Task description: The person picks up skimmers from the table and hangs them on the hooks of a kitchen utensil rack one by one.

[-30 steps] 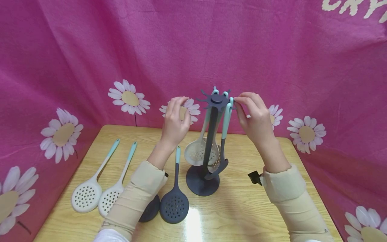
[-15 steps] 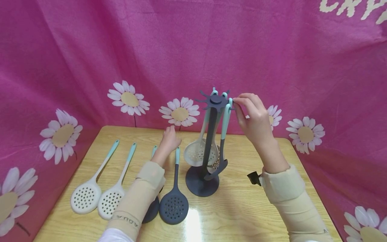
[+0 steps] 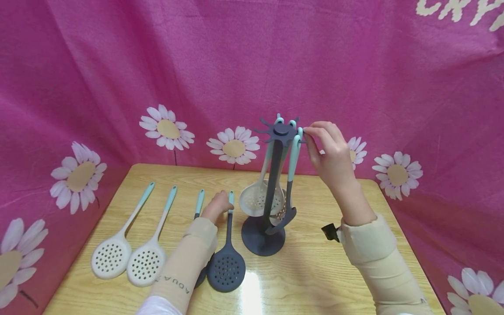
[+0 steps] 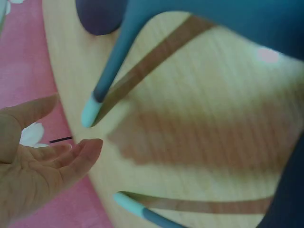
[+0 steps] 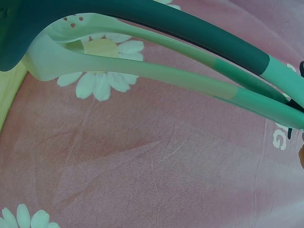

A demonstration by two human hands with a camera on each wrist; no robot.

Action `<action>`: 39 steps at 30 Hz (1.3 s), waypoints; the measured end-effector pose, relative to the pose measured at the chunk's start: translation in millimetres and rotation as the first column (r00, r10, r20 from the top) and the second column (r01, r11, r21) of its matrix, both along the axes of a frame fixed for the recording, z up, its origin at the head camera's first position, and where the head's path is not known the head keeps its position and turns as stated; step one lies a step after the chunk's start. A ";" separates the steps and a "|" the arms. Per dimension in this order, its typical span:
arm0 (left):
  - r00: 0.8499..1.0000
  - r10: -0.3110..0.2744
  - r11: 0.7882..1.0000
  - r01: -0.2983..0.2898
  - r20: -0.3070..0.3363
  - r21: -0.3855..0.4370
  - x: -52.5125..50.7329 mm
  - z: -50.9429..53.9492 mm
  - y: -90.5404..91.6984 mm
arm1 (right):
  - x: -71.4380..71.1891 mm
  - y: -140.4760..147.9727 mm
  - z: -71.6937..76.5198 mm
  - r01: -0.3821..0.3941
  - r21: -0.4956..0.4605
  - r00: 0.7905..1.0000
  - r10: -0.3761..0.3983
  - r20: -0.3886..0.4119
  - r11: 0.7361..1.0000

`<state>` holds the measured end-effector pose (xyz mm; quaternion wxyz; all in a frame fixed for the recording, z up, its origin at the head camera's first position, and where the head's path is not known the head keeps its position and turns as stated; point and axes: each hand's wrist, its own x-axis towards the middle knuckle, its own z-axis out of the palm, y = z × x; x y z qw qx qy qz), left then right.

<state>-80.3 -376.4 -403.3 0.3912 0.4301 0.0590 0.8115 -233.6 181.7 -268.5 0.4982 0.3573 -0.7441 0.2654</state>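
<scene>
My left hand (image 3: 218, 206) is beside the turquoise handle end of a dark skimmer (image 3: 227, 269) lying on the table. In the left wrist view the thumb and fingers (image 4: 85, 159) are apart, with the handle tip (image 4: 90, 113) just beyond the gap. My right hand (image 3: 330, 146) pinches the top right of a dark utensil stand (image 3: 277, 179), at a hook prong beside a hung handle; the exact contact is too small to tell. From the stand hang a dark utensil with a curved end (image 3: 290, 214) and several cream ones, including a round-headed one (image 3: 252, 199).
Two cream skimmers, one outermost (image 3: 111, 257) and one nearer (image 3: 145, 264), lie on the left of the wooden table (image 3: 327, 271). Another dark utensil (image 3: 200, 201) is partly hidden under my left forearm. A pink flowered cloth (image 3: 220, 65) surrounds the table.
My left hand has come down from beside the stand's top to the dark skimmer's handle on the table. My right hand has stayed at the stand's top.
</scene>
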 end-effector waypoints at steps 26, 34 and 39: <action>0.915 0.404 0.818 -0.352 0.017 -0.454 8.0 -20.3 -43.7 | 0.6 -0.8 -1.1 0.008 -0.021 1.000 -0.008 -0.002 1.000; 0.887 0.460 0.636 -0.294 0.045 -0.713 8.2 -10.0 -49.1 | 1.0 0.0 -1.0 0.008 -0.021 1.000 -0.008 0.001 1.000; 0.872 0.490 0.570 -0.319 0.002 -0.757 9.0 -12.0 -50.8 | 0.8 0.0 -1.2 0.007 -0.019 1.000 -0.007 -0.003 1.000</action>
